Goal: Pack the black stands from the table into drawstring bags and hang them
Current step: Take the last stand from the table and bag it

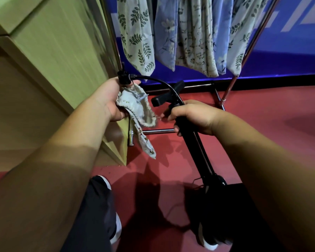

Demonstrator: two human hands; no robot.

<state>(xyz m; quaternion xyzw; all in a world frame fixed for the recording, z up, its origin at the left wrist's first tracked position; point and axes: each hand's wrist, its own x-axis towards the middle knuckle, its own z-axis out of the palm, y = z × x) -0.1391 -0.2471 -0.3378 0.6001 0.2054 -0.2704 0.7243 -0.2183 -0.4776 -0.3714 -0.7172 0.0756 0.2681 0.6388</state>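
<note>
Left hand [109, 99]: grip clamped on drawstring bag [138, 110]. Right hand [193, 117]: grip clamped round black stand [198, 150]. Open floor [262, 110] below both.

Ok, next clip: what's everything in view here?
black stand: one, black, centre, foot toward the floor
drawstring bag: one, pale printed, left of the stand's pole
rack: one, chrome, ahead
hanging bags: at least five, leaf, blue floral and doodle prints, on the rack
wooden unit: one, light wood, left
floor: red, underfoot
shoes: two, black with white soles, bottom
left hand: one, holding bag and stand's curved neck
right hand: one, gripping stand's pole
</note>
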